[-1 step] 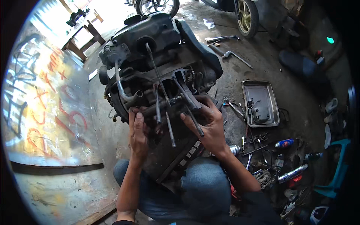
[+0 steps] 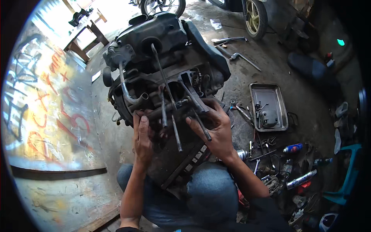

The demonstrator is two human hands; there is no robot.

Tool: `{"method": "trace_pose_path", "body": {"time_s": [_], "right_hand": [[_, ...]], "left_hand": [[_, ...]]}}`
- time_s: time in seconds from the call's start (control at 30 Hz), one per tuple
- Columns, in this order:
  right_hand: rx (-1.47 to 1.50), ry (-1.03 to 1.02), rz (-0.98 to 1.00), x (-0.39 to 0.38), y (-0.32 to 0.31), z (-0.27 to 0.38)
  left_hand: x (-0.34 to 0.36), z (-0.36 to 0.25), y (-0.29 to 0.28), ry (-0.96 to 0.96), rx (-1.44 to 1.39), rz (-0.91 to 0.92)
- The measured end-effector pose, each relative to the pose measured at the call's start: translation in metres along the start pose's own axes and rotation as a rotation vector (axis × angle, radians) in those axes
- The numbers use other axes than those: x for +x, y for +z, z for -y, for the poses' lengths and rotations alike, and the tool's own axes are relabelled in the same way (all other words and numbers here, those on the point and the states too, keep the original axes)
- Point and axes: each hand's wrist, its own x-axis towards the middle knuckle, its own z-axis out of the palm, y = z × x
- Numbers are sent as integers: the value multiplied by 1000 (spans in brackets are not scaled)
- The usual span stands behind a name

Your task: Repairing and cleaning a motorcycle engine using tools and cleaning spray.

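Observation:
A dark, greasy scooter engine (image 2: pixel 135 42) stands in front of me, its open side facing my knees. Several long metal studs (image 2: pixel 176 133) stick out of it toward me. A bent metal pipe (image 2: pixel 124 86) runs down its left side, ending in an open mouth. My left hand (image 2: pixel 142 137) grips the engine's lower left edge, thumb on top and the other fingers mostly hidden. My right hand (image 2: pixel 218 129) clasps the lower right edge, its thumb close to a stud and its fingers curled behind the casing.
Right of the engine lies a metal tray (image 2: pixel 285 110) with small parts. Near it are wrenches (image 2: pixel 247 62), a blue spray can (image 2: pixel 293 148) and scattered tools. A painted metal panel (image 2: pixel 58 116) stands at left. Motorcycle wheels (image 2: pixel 256 19) show at the back, a teal plastic stool (image 2: pixel 351 166) at far right.

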Motion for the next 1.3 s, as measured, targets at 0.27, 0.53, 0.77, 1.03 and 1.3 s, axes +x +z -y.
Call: {"method": "trace_pose_path", "body": {"time_s": [0.27, 0.53, 0.77, 1.03, 1.3], "right_hand": [[130, 74, -39, 2, 11, 3], [136, 175, -79, 0, 18, 5], [84, 153, -178, 0, 28, 27], [16, 177, -223, -1, 38, 17], [-2, 143, -235, 0, 41, 12]], "left_hand": [[4, -4, -13, -98, -180, 213], [13, 1, -23, -97, -160, 289], [21, 15, -21, 81, -22, 272], [18, 21, -13, 73, -149, 269], [20, 17, -17, 296, 73, 210]]}}
